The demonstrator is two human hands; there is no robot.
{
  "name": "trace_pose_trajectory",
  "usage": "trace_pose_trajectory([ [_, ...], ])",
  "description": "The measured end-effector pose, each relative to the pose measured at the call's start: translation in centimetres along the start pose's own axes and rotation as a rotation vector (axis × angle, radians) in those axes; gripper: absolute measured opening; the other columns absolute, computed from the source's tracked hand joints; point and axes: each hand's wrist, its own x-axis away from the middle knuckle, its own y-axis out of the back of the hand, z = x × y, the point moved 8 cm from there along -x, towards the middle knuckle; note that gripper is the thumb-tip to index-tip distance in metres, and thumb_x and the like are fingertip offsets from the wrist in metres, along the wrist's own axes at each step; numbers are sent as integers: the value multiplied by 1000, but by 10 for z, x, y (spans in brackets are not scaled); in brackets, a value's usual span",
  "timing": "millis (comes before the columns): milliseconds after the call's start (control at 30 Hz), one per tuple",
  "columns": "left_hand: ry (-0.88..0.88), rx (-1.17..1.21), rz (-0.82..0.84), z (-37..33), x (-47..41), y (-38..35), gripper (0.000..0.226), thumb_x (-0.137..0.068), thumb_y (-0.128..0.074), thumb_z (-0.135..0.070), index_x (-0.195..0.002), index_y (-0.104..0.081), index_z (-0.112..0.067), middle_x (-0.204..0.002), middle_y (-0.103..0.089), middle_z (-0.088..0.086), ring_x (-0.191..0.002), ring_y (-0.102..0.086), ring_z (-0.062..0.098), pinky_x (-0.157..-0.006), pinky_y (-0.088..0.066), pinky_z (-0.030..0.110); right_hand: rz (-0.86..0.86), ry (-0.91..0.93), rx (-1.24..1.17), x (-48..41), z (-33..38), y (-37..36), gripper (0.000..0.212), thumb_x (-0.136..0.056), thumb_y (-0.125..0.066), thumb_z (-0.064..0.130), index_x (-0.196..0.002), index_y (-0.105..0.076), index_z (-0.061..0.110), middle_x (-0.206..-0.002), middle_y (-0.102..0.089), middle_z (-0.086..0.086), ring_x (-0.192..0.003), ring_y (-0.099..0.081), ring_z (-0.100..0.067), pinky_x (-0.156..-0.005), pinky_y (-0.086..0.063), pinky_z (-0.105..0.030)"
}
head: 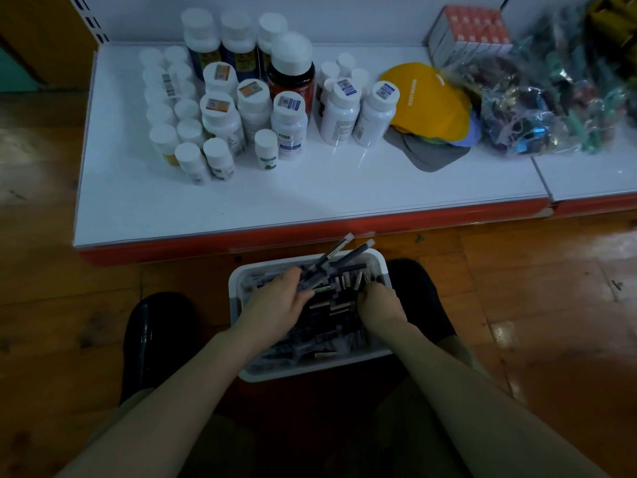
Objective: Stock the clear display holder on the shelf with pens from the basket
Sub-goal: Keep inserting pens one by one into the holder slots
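**Both hands in pen basket on floor**

White basket [275, 374] sits on wooden floor [517, 270] in front of shelf [275, 198], full of dark pens [331, 326]. Left hand [279, 298] grip wrapped round a bunch [331, 258] of them, ends poking past far rim. Right hand [379, 300] fingers dug into pile; grip can't tell. Shelf holds white-capped bottles [255, 108], yellow caps [427, 98], clear bag [537, 108], boxes [472, 29].

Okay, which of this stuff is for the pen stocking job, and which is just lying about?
For the job: basket, pens, left hand gripping a bunch, right hand among the pens, shelf. The clear holder isn't plainly visible.
Lying about: bottles, caps, bags, boxes.
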Motion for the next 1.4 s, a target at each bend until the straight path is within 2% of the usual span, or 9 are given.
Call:
trace_pose_trajectory([
  [300, -26, 74, -59, -9, 1, 7, 9, -96, -46, -23, -91, -43, -16, -72, -41, -8, -63, -40, 8, -53, -28, 22, -69, -7, -324, 8, 7, 13, 15, -94, -53, 25, -90, -48, 12, -72, -52, -6, -61, -50, -21, -63, -50, -39],
  [433, -1, 209, -126, -40, 15, 39, 18, -96, -47, -20, -80, -39, -23, -68, -43, 0, -58, -41, 12, -54, -31, 24, -155, 92, -446, 53, 15, 60, 20, -96, -51, 26, -110, -53, 12, -92, -61, -12, -61, -50, -21, -57, -40, -32],
  [633, -83, 310, -255, -136, 58, 133, 13, -95, -49, -21, -84, -43, -23, -63, -45, -1, -54, -43, 11, -52, -33, 17, -462, 265, -844, 158, 41, 178, 15, -91, -58, 25, -82, -57, 13, -81, -65, -10, -82, -63, -29, -68, -50, -38],
  [767, -162, 390, -282, -210, 94, 200, 15, -95, -49, -23, -82, -43, -29, -81, -65, 11, -75, -63, 24, -66, -46, 30, -337, 345, -1323, 220, 75, 239, 23, -91, -60, 20, -72, -56, 6, -63, -61, -9, -62, -61, -17, -63, -55, -31],
  [900, -231, 531, -294, -274, 130, 259, 16, -95, -48, -13, -81, -44, -19, -56, -57, -3, -48, -56, 8, -53, -46, 24, -265, 511, -1453, 274, 119, 294, 20, -91, -56, 14, -73, -57, 6, -58, -58, -2, -57, -56, -12, -62, -55, -22],
  [1033, -256, 494, -391, -314, 158, 315, 13, -94, -50, -10, -83, -44, -13, -56, -52, 1, -41, -49, 7, -45, -43, 20, -368, 604, -1273, 320, 147, 342, 21, -91, -59, 19, -78, -62, 3, -58, -61, -2, -52, -58, -12, -64, -56, -30],
  [1233, -332, 500, -478, -358, 191, 387, 17, -93, -52, -8, -79, -42, -12, -56, -58, 4, -39, -47, 9, -44, -41, 20, -1088, 1117, -465, 422, 188, 411, 17, -90, -58, 20, -101, -64, 9, -77, -58, -2, -66, -52, -8, -53, -45, -22],
  [1300, -393, 513, -485, -374, 198, 404, 15, -93, -51, -7, -81, -43, -9, -58, -59, 4, -40, -47, 9, -45, -40, 18, -1211, 1271, -62, 438, 214, 411, 29, -88, -53, 23, -110, -64, 8, -95, -54, -6, -74, -48, -11, -53, -47, -27],
  [1400, -471, 530, -508, -391, 206, 424, 15, -93, -51, -4, -82, -41, -7, -64, -58, 9, -41, -46, 8, -44, -39, 17, -1352, 1344, 51, 456, 236, 430, 29, -86, -51, 25, -101, -70, 9, -95, -55, -10, -72, -56, -22, -50, -50, -33],
])
